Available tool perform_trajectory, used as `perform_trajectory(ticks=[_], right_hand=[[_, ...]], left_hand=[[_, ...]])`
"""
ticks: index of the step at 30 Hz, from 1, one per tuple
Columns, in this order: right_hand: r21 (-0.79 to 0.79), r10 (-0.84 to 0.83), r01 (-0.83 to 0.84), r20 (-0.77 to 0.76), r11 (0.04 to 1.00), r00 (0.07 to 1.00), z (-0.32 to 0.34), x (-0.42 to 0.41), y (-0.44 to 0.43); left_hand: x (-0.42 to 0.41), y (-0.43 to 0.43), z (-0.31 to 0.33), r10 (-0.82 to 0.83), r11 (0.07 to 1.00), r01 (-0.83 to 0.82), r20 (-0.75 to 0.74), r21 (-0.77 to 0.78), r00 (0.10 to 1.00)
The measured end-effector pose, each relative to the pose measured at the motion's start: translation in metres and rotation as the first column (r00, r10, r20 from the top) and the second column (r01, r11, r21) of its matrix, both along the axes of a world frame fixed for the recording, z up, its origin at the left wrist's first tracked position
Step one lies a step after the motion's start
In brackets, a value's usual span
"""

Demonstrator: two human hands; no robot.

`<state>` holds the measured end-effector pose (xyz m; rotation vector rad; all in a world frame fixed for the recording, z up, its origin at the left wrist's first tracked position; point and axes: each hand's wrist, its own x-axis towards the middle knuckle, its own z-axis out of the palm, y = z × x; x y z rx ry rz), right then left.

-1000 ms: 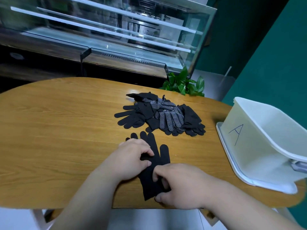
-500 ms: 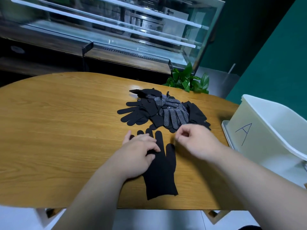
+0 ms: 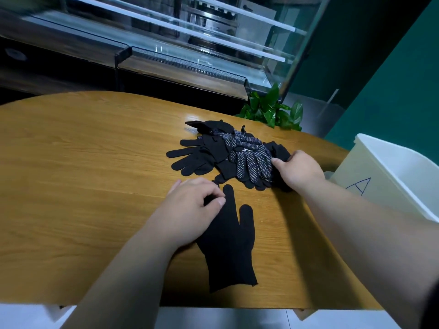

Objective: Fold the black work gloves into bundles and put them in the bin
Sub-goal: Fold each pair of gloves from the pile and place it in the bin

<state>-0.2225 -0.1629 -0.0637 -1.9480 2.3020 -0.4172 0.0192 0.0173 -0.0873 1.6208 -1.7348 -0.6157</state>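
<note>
One black glove (image 3: 228, 243) lies flat near the table's front edge, cuff toward me. My left hand (image 3: 190, 210) rests on its finger end with curled fingers, pinching the fabric. A pile of black gloves (image 3: 225, 155), some with white dots, sits further back. My right hand (image 3: 297, 169) grips a black glove at the pile's right edge, thumb on top. The white bin (image 3: 380, 176), marked "A", stands at the right.
The wooden table (image 3: 83, 174) has a rounded far edge. A green plant (image 3: 270, 110) stands behind it, beside a glass display case (image 3: 190, 39). A green wall is at the right.
My right hand left the flat glove, moved up and right, and took hold of a glove at the pile's right edge. My left hand stayed on the flat glove.
</note>
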Motion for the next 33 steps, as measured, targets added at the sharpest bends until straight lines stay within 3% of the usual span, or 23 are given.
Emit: perform_trajectory(ticks=[9,11,13,16,20,22,26,28,30,33], right_hand=[[0.013,0.012,-0.012,0.000,1.000,1.000,0.020,0.002,0.009],[-0.077,0.004,0.001,0.067,0.997,0.998,0.038,0.004,0.018],[-0.186,0.014,0.032,0.244,0.982,0.970,0.058,0.010,0.029],[-0.247,0.141,0.007,0.580,0.969,0.802,0.088,0.024,0.046],[-0.163,0.292,-0.260,0.739,0.952,0.607,0.120,0.042,0.074],[-0.074,0.310,-0.446,0.819,0.892,0.484,0.132,0.045,0.087],[0.097,0.191,-0.711,0.930,0.697,0.314,0.146,0.044,0.110],[0.123,0.130,-0.765,0.957,0.633,0.261,0.147,0.043,0.116],[0.138,0.086,-0.776,0.967,0.616,0.240,0.145,0.041,0.116],[0.136,0.079,-0.725,0.964,0.675,0.254,0.138,0.040,0.113]], left_hand=[[0.004,-0.003,-0.004,-0.002,1.000,0.001,-0.056,-0.010,0.998],[0.002,-0.003,0.000,-0.011,1.000,0.010,-0.069,-0.013,0.998],[0.001,-0.001,0.003,-0.021,1.000,0.020,-0.080,-0.009,0.997],[-0.002,0.001,0.007,-0.036,0.999,0.033,-0.123,-0.023,0.992],[-0.002,0.007,0.010,-0.044,0.998,0.034,-0.192,-0.055,0.981],[-0.003,0.008,0.007,-0.030,0.998,0.013,-0.278,-0.062,0.960],[-0.007,0.011,0.013,-0.016,0.999,0.029,-0.601,0.013,0.799],[-0.008,0.012,0.016,-0.073,0.984,0.169,-0.752,0.051,0.655],[-0.010,0.014,0.020,-0.107,0.955,0.290,-0.848,0.057,0.519],[-0.009,0.016,0.024,-0.060,0.961,0.272,-0.924,0.050,0.379]])
